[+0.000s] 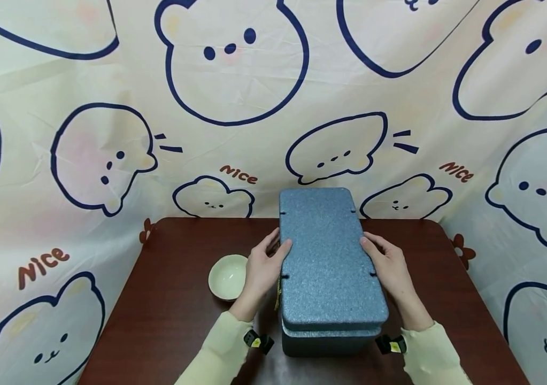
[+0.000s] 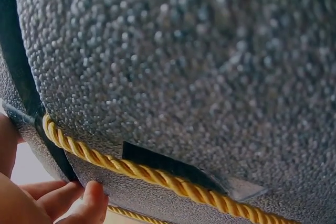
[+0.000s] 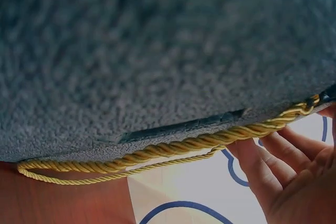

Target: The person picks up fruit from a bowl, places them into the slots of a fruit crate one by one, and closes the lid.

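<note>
In the head view a long blue-grey foam box [image 1: 328, 345] stands on the table with its lid [image 1: 328, 262] on top. My left hand [image 1: 264, 267] grips the lid's left edge, thumb on the upper rim and fingers down the side. Opposite it, my right hand [image 1: 390, 264] holds the right edge in the same way. A twisted yellow rope [image 2: 142, 170] runs along the box's side in the left wrist view, where a dark slot lies behind it. Another yellow rope [image 3: 205, 142] loops along the side in the right wrist view, near the right fingertips.
A small pale green bowl [image 1: 226, 279] sits left of the box, close to my left hand. The dark brown table [image 1: 172, 315] has rounded back corners. Cloth curtains [image 1: 225, 96] printed with cartoon bears hang behind and on both sides.
</note>
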The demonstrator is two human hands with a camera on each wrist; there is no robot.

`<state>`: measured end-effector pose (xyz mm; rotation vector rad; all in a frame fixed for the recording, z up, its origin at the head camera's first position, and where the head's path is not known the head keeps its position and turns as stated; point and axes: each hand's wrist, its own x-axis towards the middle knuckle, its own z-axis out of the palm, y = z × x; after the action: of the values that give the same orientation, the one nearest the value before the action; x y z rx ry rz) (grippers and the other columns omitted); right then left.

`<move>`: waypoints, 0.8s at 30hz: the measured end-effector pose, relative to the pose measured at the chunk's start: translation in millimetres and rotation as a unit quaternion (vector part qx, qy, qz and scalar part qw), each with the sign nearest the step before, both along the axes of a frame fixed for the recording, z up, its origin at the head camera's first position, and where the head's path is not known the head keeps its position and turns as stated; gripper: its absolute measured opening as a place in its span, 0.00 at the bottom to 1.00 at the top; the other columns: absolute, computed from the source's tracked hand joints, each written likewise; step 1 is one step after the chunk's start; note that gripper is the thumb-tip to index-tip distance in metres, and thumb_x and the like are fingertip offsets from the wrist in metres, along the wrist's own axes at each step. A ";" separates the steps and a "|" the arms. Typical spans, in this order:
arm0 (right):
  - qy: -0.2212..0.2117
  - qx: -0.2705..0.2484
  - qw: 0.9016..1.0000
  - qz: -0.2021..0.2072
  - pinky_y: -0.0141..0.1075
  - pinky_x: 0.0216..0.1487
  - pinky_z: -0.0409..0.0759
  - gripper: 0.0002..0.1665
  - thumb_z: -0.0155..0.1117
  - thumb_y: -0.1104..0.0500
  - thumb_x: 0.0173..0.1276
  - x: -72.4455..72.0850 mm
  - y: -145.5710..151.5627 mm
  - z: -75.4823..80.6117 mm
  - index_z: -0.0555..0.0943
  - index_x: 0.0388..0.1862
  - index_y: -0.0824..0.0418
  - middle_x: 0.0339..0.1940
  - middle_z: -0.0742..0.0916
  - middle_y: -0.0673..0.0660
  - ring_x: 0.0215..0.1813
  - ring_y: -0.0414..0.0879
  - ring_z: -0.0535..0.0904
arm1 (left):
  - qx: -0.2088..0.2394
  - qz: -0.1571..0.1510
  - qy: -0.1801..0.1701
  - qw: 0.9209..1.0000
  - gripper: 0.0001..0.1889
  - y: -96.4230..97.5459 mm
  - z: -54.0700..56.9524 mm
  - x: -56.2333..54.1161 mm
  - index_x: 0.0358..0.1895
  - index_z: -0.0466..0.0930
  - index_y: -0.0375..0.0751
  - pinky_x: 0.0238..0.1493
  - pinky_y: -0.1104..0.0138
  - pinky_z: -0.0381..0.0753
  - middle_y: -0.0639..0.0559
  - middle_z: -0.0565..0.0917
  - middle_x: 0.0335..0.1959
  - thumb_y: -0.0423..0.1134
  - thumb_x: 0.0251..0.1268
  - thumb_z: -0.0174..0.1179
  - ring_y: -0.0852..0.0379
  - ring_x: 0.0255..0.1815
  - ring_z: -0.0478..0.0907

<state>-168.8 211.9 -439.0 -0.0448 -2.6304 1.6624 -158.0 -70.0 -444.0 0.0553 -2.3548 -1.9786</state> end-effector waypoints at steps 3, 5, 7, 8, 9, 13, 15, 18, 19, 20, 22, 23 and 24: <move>0.001 -0.012 1.000 0.005 0.29 0.47 0.79 0.37 0.54 0.37 0.77 0.6 -0.2 0.9 0.73 0.73 0.59 0.65 0.81 0.62 0.50 0.36 0.79 | 0.000 -0.011 -0.005 1.000 0.33 -0.9 1.4 0.9 0.75 0.68 0.48 0.64 0.52 0.76 0.47 0.77 0.68 0.55 0.71 0.62 0.49 0.66 0.76; 0.001 -0.022 1.000 0.011 0.29 0.47 0.79 0.36 0.54 0.38 0.77 0.8 1.0 0.4 0.72 0.74 0.59 0.65 0.80 0.62 0.50 0.35 0.79 | 0.002 -0.019 -0.010 1.000 0.33 -1.2 2.7 2.3 0.75 0.68 0.50 0.61 0.52 0.78 0.46 0.77 0.68 0.56 0.71 0.61 0.49 0.64 0.78; -0.001 -0.030 0.999 0.018 0.28 0.47 0.79 0.35 0.54 0.40 0.78 1.9 2.1 0.1 0.71 0.74 0.60 0.66 0.80 0.63 0.49 0.34 0.79 | 0.004 -0.026 -0.013 1.000 0.33 -1.8 3.6 4.1 0.76 0.67 0.51 0.59 0.52 0.80 0.46 0.78 0.67 0.55 0.71 0.62 0.49 0.63 0.79; -0.001 -0.035 0.999 0.021 0.28 0.47 0.79 0.35 0.54 0.41 0.79 2.6 3.1 0.2 0.70 0.75 0.60 0.66 0.79 0.63 0.49 0.34 0.79 | 0.006 -0.029 -0.013 0.999 0.33 -1.9 3.6 4.7 0.76 0.67 0.51 0.59 0.52 0.80 0.45 0.77 0.68 0.55 0.71 0.62 0.49 0.63 0.79; -0.002 -0.039 0.999 0.026 0.29 0.47 0.79 0.34 0.53 0.42 0.79 3.1 3.7 0.4 0.70 0.75 0.60 0.66 0.79 0.64 0.49 0.33 0.79 | 0.010 -0.031 -0.012 0.999 0.33 -1.9 3.4 5.1 0.75 0.67 0.51 0.59 0.53 0.80 0.45 0.77 0.68 0.54 0.71 0.62 0.49 0.64 0.78; -0.003 -0.051 0.998 0.046 0.28 0.49 0.77 0.33 0.52 0.45 0.81 7.3 2.9 1.7 0.67 0.77 0.59 0.69 0.77 0.64 0.52 0.32 0.77 | 0.042 -0.038 -0.011 0.998 0.33 -3.3 1.1 6.7 0.75 0.67 0.46 0.62 0.53 0.78 0.45 0.74 0.71 0.49 0.71 0.64 0.48 0.67 0.75; -0.003 -0.055 0.997 0.055 0.27 0.50 0.77 0.33 0.52 0.46 0.81 8.6 2.8 1.8 0.65 0.78 0.59 0.71 0.75 0.63 0.53 0.32 0.76 | 0.065 -0.043 -0.011 0.997 0.33 -3.9 -0.2 6.7 0.75 0.67 0.44 0.63 0.54 0.77 0.44 0.73 0.71 0.47 0.71 0.65 0.48 0.68 0.74; 0.000 -0.051 0.997 0.064 0.26 0.52 0.75 0.33 0.51 0.46 0.81 9.5 3.1 1.7 0.65 0.79 0.58 0.73 0.73 0.62 0.57 0.32 0.74 | 0.094 -0.048 -0.010 0.994 0.32 -4.7 -2.4 6.6 0.75 0.67 0.43 0.65 0.54 0.75 0.43 0.73 0.71 0.44 0.70 0.65 0.48 0.69 0.73; 0.001 -0.049 0.997 0.066 0.25 0.52 0.75 0.33 0.51 0.46 0.81 9.6 3.3 1.7 0.65 0.79 0.57 0.73 0.73 0.61 0.58 0.33 0.74 | 0.101 -0.049 -0.009 0.994 0.32 -4.9 -3.3 6.7 0.75 0.67 0.43 0.66 0.54 0.75 0.43 0.73 0.71 0.43 0.70 0.65 0.48 0.70 0.72; 0.002 -0.047 0.997 0.068 0.25 0.52 0.75 0.33 0.51 0.46 0.81 9.8 3.6 1.7 0.65 0.79 0.57 0.74 0.73 0.61 0.59 0.34 0.73 | 0.106 -0.049 -0.007 0.993 0.32 -4.7 -3.8 7.2 0.75 0.67 0.43 0.66 0.54 0.74 0.43 0.73 0.71 0.43 0.71 0.65 0.48 0.70 0.72; 0.000 -0.043 0.997 0.068 0.25 0.53 0.74 0.33 0.51 0.45 0.81 10.8 4.2 1.7 0.65 0.79 0.56 0.74 0.72 0.60 0.61 0.35 0.73 | 0.111 -0.050 -0.006 0.993 0.32 -4.2 -5.5 8.7 0.75 0.66 0.43 0.67 0.54 0.74 0.43 0.73 0.71 0.43 0.71 0.65 0.47 0.71 0.71; -0.003 -0.043 0.997 0.069 0.24 0.53 0.74 0.33 0.52 0.45 0.81 11.6 4.6 1.8 0.65 0.79 0.56 0.74 0.72 0.60 0.61 0.35 0.72 | 0.110 -0.050 -0.006 0.993 0.33 -3.8 -6.5 9.8 0.76 0.66 0.43 0.67 0.54 0.74 0.43 0.73 0.71 0.43 0.70 0.65 0.47 0.71 0.71; -0.006 -0.044 0.997 0.068 0.25 0.53 0.74 0.33 0.52 0.45 0.81 12.5 5.2 1.8 0.65 0.79 0.56 0.74 0.72 0.60 0.61 0.35 0.73 | 0.106 -0.049 -0.006 0.993 0.33 -3.2 -7.5 11.1 0.76 0.66 0.44 0.67 0.54 0.74 0.44 0.72 0.72 0.44 0.70 0.65 0.48 0.71 0.71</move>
<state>-156.4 217.0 -437.2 0.1268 -2.6225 1.8235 -146.9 -73.2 -451.5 -0.0386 -2.1858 -2.2726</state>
